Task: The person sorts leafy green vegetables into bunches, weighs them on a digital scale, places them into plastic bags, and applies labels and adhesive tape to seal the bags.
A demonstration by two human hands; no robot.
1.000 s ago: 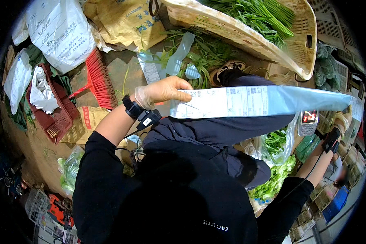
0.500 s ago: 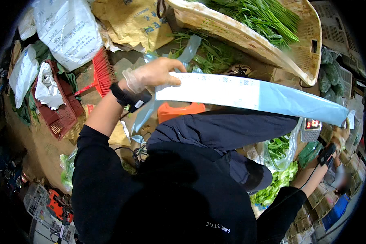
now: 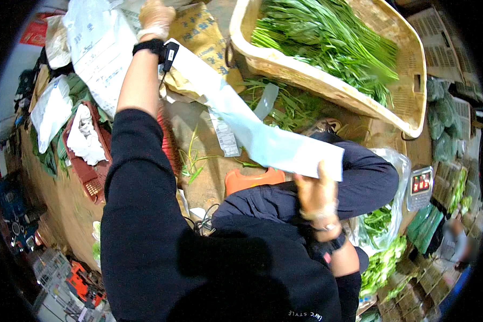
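A long blue-and-white plastic strip point(image 3: 252, 137) runs slantwise over the floor and my bent leg. Far up at the left, my left hand point(image 3: 156, 20) is closed above a black wrist strap. Whether it grips the strip cannot be seen, since the strip's upper end comes out beside the wrist. My right hand point(image 3: 317, 194) is at the strip's lower end, a raised finger overlapping the plastic. Motion smears its fingers, so its grip is unclear. Both hands appear to wear thin, pale gloves.
A cream crate point(image 3: 408, 115) of long leafy greens point(image 3: 327, 51) stands ahead. Bags, a yellow sack point(image 3: 212, 40) and a dark red basket point(image 3: 86, 174) lie left. An orange plastic object point(image 3: 252, 180) is by my leg. At right are a digital scale point(image 3: 420, 189) and lettuce point(image 3: 383, 263).
My left hand has swung forward, away from me. My right hand has come in from the far right toward my knee. The strip has turned from nearly level to a diagonal.
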